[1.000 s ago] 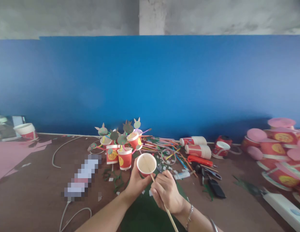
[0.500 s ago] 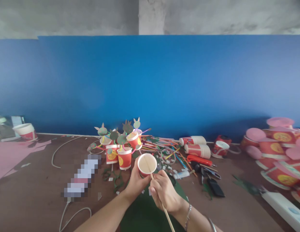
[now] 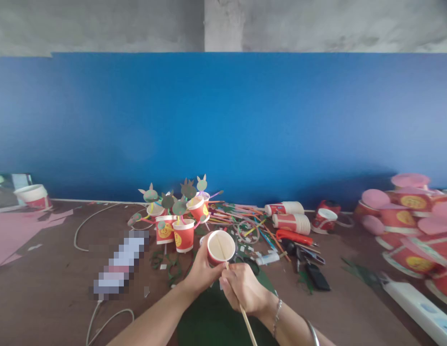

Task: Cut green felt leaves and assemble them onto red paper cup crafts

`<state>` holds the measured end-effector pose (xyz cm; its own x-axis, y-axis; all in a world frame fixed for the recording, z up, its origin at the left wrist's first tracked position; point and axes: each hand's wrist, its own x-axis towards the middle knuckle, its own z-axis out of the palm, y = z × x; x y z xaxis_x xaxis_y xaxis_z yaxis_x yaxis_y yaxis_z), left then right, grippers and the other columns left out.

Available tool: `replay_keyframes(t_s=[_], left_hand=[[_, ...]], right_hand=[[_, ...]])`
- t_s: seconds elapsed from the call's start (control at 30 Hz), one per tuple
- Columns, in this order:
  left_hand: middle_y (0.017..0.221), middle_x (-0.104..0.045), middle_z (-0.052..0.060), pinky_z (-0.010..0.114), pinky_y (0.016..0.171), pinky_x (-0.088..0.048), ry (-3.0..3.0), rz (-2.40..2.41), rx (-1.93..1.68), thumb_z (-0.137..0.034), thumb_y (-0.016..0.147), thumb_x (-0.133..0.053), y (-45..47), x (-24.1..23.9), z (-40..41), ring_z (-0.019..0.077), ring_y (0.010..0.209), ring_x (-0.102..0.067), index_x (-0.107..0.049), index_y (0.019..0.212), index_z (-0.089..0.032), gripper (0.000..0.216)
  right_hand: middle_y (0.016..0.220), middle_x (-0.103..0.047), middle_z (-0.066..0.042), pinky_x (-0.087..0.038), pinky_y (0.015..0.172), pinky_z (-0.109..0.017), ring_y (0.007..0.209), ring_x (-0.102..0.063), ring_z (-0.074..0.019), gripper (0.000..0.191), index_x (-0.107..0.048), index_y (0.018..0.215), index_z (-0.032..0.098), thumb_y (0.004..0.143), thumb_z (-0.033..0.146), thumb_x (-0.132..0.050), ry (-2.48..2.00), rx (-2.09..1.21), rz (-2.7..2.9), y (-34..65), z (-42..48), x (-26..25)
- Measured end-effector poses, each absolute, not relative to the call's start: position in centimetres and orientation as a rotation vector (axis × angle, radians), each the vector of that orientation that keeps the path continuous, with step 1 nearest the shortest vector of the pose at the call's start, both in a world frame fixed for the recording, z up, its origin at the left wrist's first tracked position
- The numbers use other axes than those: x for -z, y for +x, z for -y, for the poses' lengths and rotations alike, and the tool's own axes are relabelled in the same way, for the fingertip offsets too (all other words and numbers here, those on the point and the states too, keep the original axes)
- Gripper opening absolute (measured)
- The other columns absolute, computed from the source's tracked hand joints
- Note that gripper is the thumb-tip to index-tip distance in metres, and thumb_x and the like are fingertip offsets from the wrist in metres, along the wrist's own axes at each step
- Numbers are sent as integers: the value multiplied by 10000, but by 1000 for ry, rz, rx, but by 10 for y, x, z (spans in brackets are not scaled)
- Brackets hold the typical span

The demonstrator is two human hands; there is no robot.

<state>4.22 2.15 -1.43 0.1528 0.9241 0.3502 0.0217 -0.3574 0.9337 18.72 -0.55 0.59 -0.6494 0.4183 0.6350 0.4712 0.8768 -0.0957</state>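
My left hand (image 3: 201, 270) is closed round a red and white paper cup (image 3: 221, 247), its open mouth tilted towards me. In my right hand (image 3: 244, 287) a thin wooden stick (image 3: 248, 327) is gripped. The stick's upper end meets the cup's near rim, and a thin line shows across the cup's inside; whether this is the same stick I cannot tell. Beneath both hands lies dark green paper (image 3: 209, 319). Left of the cup stand several paper cups (image 3: 183, 235) with animal-shaped paper heads on coloured stems.
Behind lie coloured sticks (image 3: 230, 215) and two stacks of paper cups (image 3: 291, 224). A glue tube (image 3: 268, 259), red cutter (image 3: 294, 237) and keys (image 3: 298, 254) are to the right, beyond them a power strip (image 3: 421, 310) and decorated cups (image 3: 401, 218). A phone (image 3: 118, 264) lies left.
The view has shifted slightly, so the table's things sit a little further left. Both hands keep their hold on the cup and the stick, with the cup nearly in the same place.
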Motion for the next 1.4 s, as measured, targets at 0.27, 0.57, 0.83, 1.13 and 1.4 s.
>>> replay_keyframes(t_s=[0.27, 0.57, 0.83, 1.13, 1.4], left_hand=[[1211, -513, 111, 386, 932, -420, 1573, -888, -1299, -267, 692, -687, 42, 11, -19, 269, 1091, -513, -369, 1275, -184, 669], [1170, -533, 108, 380, 899, -440, 1562, -884, -1316, -267, 699, -686, 44, 7, -18, 260, 1054, -537, -394, 1240, -187, 620], [996, -601, 71, 337, 810, -476, 1440, -951, -1442, -257, 653, -709, 52, 9, -21, 216, 913, -592, -459, 1104, -169, 523], [883, -593, 24, 294, 722, -494, 1337, -1039, -1469, -192, 655, -661, 51, 5, -23, 153, 775, -589, -472, 1007, -175, 400], [946, -606, 49, 306, 766, -493, 1338, -984, -1466, -230, 687, -666, 56, 8, -19, 173, 841, -602, -470, 1087, -180, 448]], right_hand=[[496, -420, 17, -252, 483, -275, 455, -356, -122, 306, -401, 601, 201, 876, 138, -283, -668, -91, 2339, 188, 5, -6], [499, -406, 21, -257, 487, -268, 465, -351, -115, 311, -402, 598, 195, 880, 142, -281, -687, -127, 2351, 191, 3, -2], [506, -510, -15, -271, 508, -270, 469, -416, -115, 346, -477, 589, 171, 890, 196, -308, -780, 37, 2466, 188, 5, -14], [492, -401, 60, -217, 477, -230, 458, -322, -74, 291, -447, 592, 185, 844, 323, -485, -1173, -468, 2619, 208, 23, -81], [777, -597, 36, -317, 581, -204, 717, -513, -120, 52, -531, 737, 218, 706, 181, -552, -1295, -940, 2800, 240, 48, -125]])
